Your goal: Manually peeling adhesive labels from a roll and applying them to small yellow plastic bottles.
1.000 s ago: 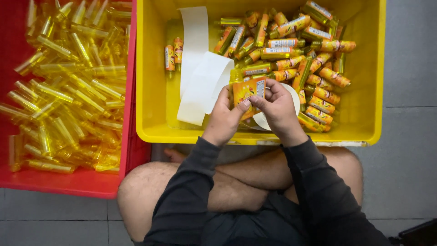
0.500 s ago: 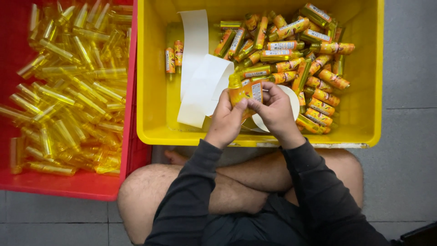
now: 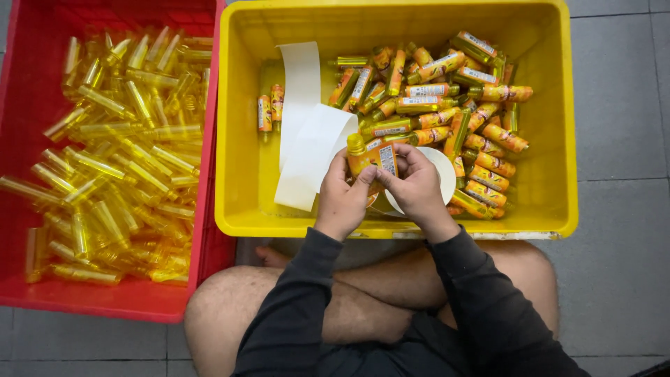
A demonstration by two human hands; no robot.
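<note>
Yellow bottle [image 3: 368,157] with an orange label sits pinched between both hands over the yellow crate [image 3: 551,126]. Left hand [image 3: 343,197] grips its lower body, right hand [image 3: 417,187] presses fingers on the label side. White backing strip [image 3: 307,132] curls just beside them. Labelled bottles [image 3: 447,98] piled in the crate; red crate [image 3: 28,91] alongside holds unlabelled bottles [image 3: 118,160].

Bright, even light — seemingly sharp.
</note>
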